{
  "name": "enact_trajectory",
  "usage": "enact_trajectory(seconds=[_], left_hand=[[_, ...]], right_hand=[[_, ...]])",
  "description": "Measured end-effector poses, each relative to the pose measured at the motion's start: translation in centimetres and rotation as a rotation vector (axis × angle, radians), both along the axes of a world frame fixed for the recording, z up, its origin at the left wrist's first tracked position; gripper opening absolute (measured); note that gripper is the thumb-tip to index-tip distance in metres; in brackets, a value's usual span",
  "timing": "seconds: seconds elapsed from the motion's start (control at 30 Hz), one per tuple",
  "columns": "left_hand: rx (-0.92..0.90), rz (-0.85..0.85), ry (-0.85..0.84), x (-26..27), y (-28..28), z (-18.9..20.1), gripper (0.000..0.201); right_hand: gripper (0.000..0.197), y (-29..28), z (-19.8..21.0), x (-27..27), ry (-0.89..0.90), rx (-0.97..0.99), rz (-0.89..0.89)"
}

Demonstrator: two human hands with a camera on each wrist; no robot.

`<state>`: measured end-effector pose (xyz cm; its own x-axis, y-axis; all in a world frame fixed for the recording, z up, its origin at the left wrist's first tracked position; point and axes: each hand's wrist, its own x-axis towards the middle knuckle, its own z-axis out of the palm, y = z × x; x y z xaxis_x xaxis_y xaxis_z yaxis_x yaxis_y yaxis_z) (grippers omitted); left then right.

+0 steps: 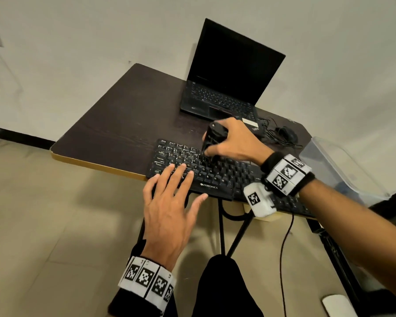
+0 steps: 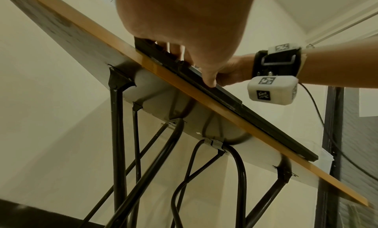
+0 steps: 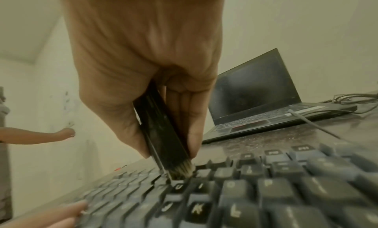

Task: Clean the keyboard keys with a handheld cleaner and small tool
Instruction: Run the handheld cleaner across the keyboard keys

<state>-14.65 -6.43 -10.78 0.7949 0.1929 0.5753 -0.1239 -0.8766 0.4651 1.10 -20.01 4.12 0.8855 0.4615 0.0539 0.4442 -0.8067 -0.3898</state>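
A black keyboard [image 1: 224,177] lies along the near edge of a dark table [image 1: 124,115]. My right hand [image 1: 231,140] grips a black handheld cleaner [image 1: 213,136] upright over the upper key rows. In the right wrist view the cleaner [image 3: 161,131] ends in a short brush [image 3: 183,168] whose bristles touch the keys [image 3: 241,187] near the U key. My left hand [image 1: 169,202] lies flat with straight fingers on the keyboard's left end, thumb at its front edge. In the left wrist view the thumb [image 2: 208,79] presses the keyboard's front rim [image 2: 227,95].
An open black laptop [image 1: 229,74] with a dark screen stands at the back of the table. A black mouse with coiled cable [image 1: 284,133] lies to its right. A clear plastic bin [image 1: 343,165] stands at the right. Table legs [image 2: 116,142] run below.
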Motion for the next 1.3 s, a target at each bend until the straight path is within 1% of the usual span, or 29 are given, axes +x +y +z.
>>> enact_trajectory(seconds=[0.07, 0.17, 0.23, 0.33, 0.37, 0.47, 0.53, 0.63, 0.77, 0.83, 0.93, 0.97, 1.03, 1.1, 1.17, 1.23, 1.3], left_hand=[[0.002, 0.005, 0.001, 0.2, 0.0, 0.1, 0.055], [0.002, 0.002, -0.003, 0.1, 0.0, -0.1, 0.054], [-0.003, -0.003, -0.01, 0.0, 0.0, -0.1, 0.055], [-0.008, 0.002, -0.017, 0.2, 0.0, -0.1, 0.054], [-0.011, 0.003, -0.017, 0.2, 0.0, -0.1, 0.054], [-0.021, -0.01, -0.017, 0.0, -0.1, -0.1, 0.054], [-0.016, -0.006, -0.012, -0.1, 0.0, -0.1, 0.055], [-0.006, -0.001, -0.015, 0.0, 0.0, 0.0, 0.055], [-0.008, -0.004, -0.01, 0.0, 0.0, 0.1, 0.054], [-0.005, -0.004, -0.004, 0.0, 0.0, 0.1, 0.055], [-0.007, 0.0, -0.011, 0.0, 0.0, 0.1, 0.055], [-0.008, 0.002, -0.011, 0.1, 0.0, 0.1, 0.054], [-0.01, -0.002, -0.006, 0.1, 0.0, 0.1, 0.053], [-0.008, -0.002, -0.007, 0.0, 0.0, 0.0, 0.054], [-0.003, -0.002, -0.005, 0.1, 0.0, 0.0, 0.055], [-0.003, 0.002, -0.001, 0.2, 0.0, 0.0, 0.055], [-0.003, 0.004, 0.002, 0.1, -0.1, 0.1, 0.054]], right_hand=[[0.029, -0.3, -0.3, 0.1, 0.004, -0.005, -0.029], [0.031, -0.3, 0.1, 1.2, -0.043, 0.01, -0.138], [0.031, -0.2, 0.3, 1.2, -0.014, 0.014, -0.112], [0.027, 0.4, 0.0, -0.3, 0.038, 0.007, -0.013], [0.026, 0.6, -0.1, -0.4, 0.016, -0.01, -0.021], [0.024, 0.9, 0.3, 0.4, -0.061, -0.012, -0.124], [0.025, 0.9, 0.3, 0.3, -0.037, -0.009, -0.1], [0.021, 1.3, 0.0, -1.6, 0.009, -0.011, -0.002], [0.019, 1.7, 0.1, -0.1, -0.07, 0.006, -0.101], [0.022, 1.7, 0.2, 0.3, -0.061, 0.006, -0.087], [0.022, 1.7, -0.2, -0.9, -0.029, -0.012, 0.008], [0.021, 1.7, -0.2, -0.8, -0.033, -0.017, 0.001], [0.019, 1.6, -0.1, 0.4, -0.069, -0.015, -0.079], [0.023, 1.4, 0.4, 1.0, -0.056, 0.01, -0.134], [0.029, 1.3, 0.4, 0.7, 0.003, 0.044, -0.095], [0.028, 1.6, 0.0, -0.7, 0.034, 0.019, -0.03], [0.027, 2.1, -0.3, -0.2, -0.009, 0.006, -0.077]])
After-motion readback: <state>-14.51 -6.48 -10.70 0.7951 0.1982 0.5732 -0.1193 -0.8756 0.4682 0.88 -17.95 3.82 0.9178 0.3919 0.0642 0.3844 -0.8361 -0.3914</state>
